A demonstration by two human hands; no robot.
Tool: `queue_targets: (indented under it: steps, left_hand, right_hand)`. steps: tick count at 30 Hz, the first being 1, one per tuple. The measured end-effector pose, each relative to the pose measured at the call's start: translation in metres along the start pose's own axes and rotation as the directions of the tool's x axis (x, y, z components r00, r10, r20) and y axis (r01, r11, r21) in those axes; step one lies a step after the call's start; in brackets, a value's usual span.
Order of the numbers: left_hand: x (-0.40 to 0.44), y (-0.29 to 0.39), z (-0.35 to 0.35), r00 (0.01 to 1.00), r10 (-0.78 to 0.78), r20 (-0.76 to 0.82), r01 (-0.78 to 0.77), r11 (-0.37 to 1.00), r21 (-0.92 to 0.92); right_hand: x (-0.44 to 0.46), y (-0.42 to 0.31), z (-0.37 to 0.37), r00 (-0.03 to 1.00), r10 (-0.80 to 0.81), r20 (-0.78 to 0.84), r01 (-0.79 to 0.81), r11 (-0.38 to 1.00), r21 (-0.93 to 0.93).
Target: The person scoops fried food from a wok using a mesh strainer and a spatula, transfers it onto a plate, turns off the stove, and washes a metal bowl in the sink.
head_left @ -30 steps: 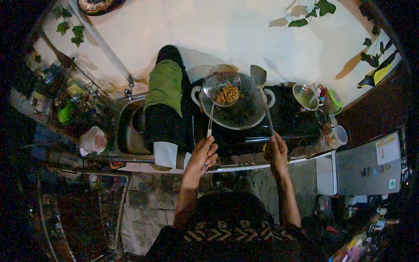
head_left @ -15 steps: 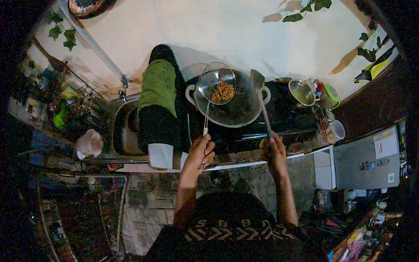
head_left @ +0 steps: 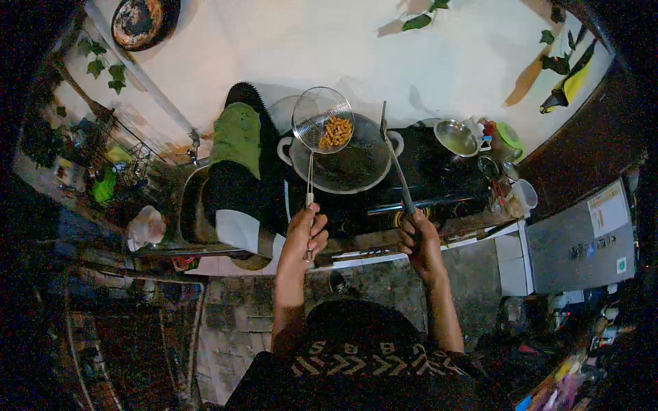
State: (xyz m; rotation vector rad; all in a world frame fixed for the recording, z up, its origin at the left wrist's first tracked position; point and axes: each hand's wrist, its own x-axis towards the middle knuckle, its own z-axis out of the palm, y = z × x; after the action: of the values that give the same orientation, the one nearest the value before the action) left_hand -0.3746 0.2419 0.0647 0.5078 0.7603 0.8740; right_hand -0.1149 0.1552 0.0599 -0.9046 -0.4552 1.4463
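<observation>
My left hand [head_left: 306, 233] is closed round the handle of a wire strainer [head_left: 308, 121]. Golden-brown fried pieces [head_left: 336, 132] lie in the right part of its mesh bowl, which is held over the left side of a two-handled wok [head_left: 349, 185]. In my right hand [head_left: 421, 243] is the handle of a long metal spatula [head_left: 399, 168]. Its blade is turned edge-on, near the wok's right handle; whether it touches the wok I cannot tell. Dark liquid or residue shows inside the wok.
The wok sits on a black stove [head_left: 425, 185]. A metal bowl [head_left: 457, 139] and a plastic tub [head_left: 522, 197] stand to the right. On the left, a green cloth [head_left: 236, 137] covers a dark object beside the sink [head_left: 195, 205]. A pan [head_left: 144, 24] hangs on the wall.
The view has shifted a little. The spatula has turned from showing its flat blade to standing edge-on. The strainer with the fried pieces stays above the wok, in my left hand.
</observation>
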Motion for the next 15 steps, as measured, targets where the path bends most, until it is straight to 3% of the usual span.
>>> queue_targets:
  steps: [1, 6, 9, 10, 12, 13, 15]
  left_hand:
    - [-0.004, -0.003, 0.008, 1.000, -0.001, 0.006, 0.000, 1.000, 0.008]
    - [-0.022, -0.031, 0.063, 0.996, -0.077, 0.046, 0.076, 0.997, 0.024]
    - [-0.032, -0.059, 0.109, 0.992, -0.130, -0.004, 0.130, 0.989, 0.073]
    - [-0.030, -0.071, 0.120, 0.988, -0.155, 0.021, 0.152, 0.984, 0.096]
    - [-0.020, -0.098, 0.144, 0.948, -0.229, 0.220, 0.218, 0.973, 0.074]
    - [-0.020, -0.111, 0.156, 0.931, -0.257, 0.259, 0.241, 0.966, 0.090]
    - [-0.020, -0.144, 0.185, 0.889, -0.328, 0.321, 0.298, 0.944, 0.138]
  right_hand:
    - [-0.012, -0.011, 0.003, 0.999, 0.042, -0.023, -0.043, 0.999, -0.030]
    - [-0.066, -0.029, -0.047, 0.996, -0.042, -0.073, 0.039, 0.998, -0.045]
    - [-0.106, -0.033, -0.095, 0.951, -0.208, -0.228, 0.135, 0.945, -0.298]
    - [-0.121, -0.037, -0.113, 0.938, -0.230, -0.260, 0.152, 0.945, -0.290]
    - [-0.154, -0.048, -0.148, 0.924, -0.290, -0.249, 0.169, 0.894, -0.415]
    - [-0.175, -0.050, -0.151, 0.881, -0.292, -0.372, 0.152, 0.920, -0.360]
    - [-0.215, -0.053, -0.176, 0.825, -0.331, -0.458, 0.165, 0.916, -0.365]
